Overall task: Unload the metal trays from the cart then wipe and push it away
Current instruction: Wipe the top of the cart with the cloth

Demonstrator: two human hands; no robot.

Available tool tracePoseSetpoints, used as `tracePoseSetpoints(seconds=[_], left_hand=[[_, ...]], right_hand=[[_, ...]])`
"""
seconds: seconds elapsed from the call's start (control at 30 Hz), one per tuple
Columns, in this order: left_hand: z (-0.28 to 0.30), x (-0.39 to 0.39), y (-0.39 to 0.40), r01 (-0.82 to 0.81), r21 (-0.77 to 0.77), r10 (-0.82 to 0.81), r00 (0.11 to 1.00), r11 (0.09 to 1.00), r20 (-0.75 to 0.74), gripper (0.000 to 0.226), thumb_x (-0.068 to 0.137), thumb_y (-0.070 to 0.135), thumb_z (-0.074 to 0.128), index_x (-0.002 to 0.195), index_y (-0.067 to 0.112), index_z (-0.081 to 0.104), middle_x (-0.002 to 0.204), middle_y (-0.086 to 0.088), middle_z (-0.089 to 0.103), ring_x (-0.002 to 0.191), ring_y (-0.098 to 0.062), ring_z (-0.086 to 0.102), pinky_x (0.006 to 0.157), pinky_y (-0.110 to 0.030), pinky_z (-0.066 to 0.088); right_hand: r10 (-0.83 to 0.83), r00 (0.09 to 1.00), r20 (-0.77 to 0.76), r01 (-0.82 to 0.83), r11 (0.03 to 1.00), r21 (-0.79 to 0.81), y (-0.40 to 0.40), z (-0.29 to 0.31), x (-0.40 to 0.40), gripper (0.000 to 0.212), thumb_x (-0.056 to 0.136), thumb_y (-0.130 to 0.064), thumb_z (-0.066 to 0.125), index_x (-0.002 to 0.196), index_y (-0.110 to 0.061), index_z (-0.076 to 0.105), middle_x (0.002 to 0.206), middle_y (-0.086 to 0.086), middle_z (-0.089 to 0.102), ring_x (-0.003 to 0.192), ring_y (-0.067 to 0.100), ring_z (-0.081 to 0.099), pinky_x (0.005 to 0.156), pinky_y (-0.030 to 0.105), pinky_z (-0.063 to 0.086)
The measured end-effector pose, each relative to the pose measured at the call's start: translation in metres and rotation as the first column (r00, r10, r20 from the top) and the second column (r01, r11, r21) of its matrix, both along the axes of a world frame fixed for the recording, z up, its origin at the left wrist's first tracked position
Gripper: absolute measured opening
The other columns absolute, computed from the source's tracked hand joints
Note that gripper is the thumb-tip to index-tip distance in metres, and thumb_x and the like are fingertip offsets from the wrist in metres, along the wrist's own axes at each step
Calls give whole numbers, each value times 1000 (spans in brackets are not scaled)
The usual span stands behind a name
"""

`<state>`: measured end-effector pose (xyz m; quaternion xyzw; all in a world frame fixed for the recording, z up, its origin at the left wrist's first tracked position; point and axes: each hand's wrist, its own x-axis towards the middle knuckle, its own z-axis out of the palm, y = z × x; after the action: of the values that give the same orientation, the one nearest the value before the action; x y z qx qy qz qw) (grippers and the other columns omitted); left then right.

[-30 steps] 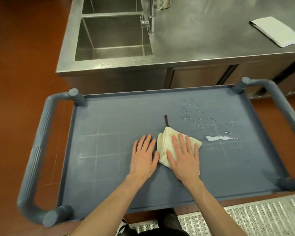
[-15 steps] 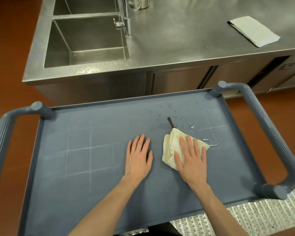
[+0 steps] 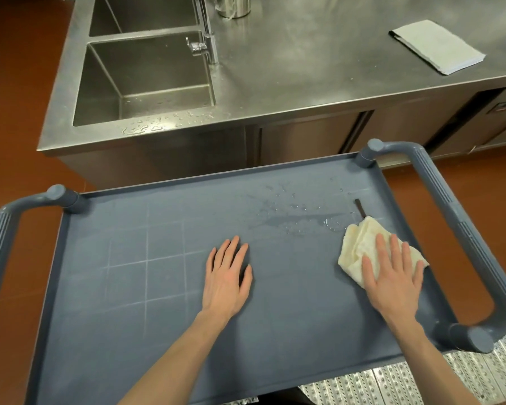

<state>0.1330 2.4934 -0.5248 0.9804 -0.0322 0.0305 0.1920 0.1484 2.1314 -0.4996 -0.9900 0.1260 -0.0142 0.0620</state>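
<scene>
Right hand [image 3: 392, 276] flat, fingers spread, pressing crumpled cream cloth [image 3: 360, 247] onto grey-blue plastic cart top [image 3: 129, 287], beside water smear [image 3: 298, 220]. Left hand [image 3: 227, 276] flat, open, gripping nothing.

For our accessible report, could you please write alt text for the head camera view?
The right hand presses a cream cloth flat on a wet grey-blue cart top, near its right handle; the left hand lies flat mid-cart. Beyond stands a steel counter with sink and folded towel.
</scene>
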Motion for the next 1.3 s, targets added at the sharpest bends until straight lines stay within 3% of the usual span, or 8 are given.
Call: tracePoseSetpoints(seconds=[0.3,0.57,0.77,1.03,1.3], left_hand=[[-2,0,-4,-27,41,26,1000,999,14,52,106,35,41,155,19,51,169,-3,37,158,-26,32,130,-51,21],[-4,3,-6,-36,47,35,999,998,38,52,105,35,42,153,18,54,168,-3,40,156,-26,36,129,-51,24],[-7,3,-3,-32,38,30,999,999,33,52,106,35,43,154,18,53,169,-2,39,156,-25,36,129,-51,25],[-5,4,2,-15,17,15,1000,1000,27,51,106,34,46,155,21,51,170,1,37,157,-22,34,129,-49,24],[-3,6,2,-20,-1,20,999,1000,43,50,104,34,46,152,21,54,169,1,39,155,-23,37,129,-49,24]], right_hand=[[68,997,-22,-68,998,-1,15,-11,12,69,106,-57,19,166,-24,24,172,5,25,159,35,15,124,64,13],[396,918,-23,-396,918,-6,84,-16,15,67,106,-55,25,166,-26,25,175,-1,16,162,31,10,128,51,1],[569,822,20,-569,821,49,140,-21,13,66,106,-57,35,165,-30,27,175,-3,17,162,26,13,128,54,12],[512,858,32,-513,855,74,113,-17,30,66,104,-60,40,164,-34,30,174,-6,18,161,20,17,128,50,18],[292,956,-18,-291,956,44,22,-8,50,69,102,-62,28,165,-34,26,174,-4,19,161,24,17,126,53,18]])
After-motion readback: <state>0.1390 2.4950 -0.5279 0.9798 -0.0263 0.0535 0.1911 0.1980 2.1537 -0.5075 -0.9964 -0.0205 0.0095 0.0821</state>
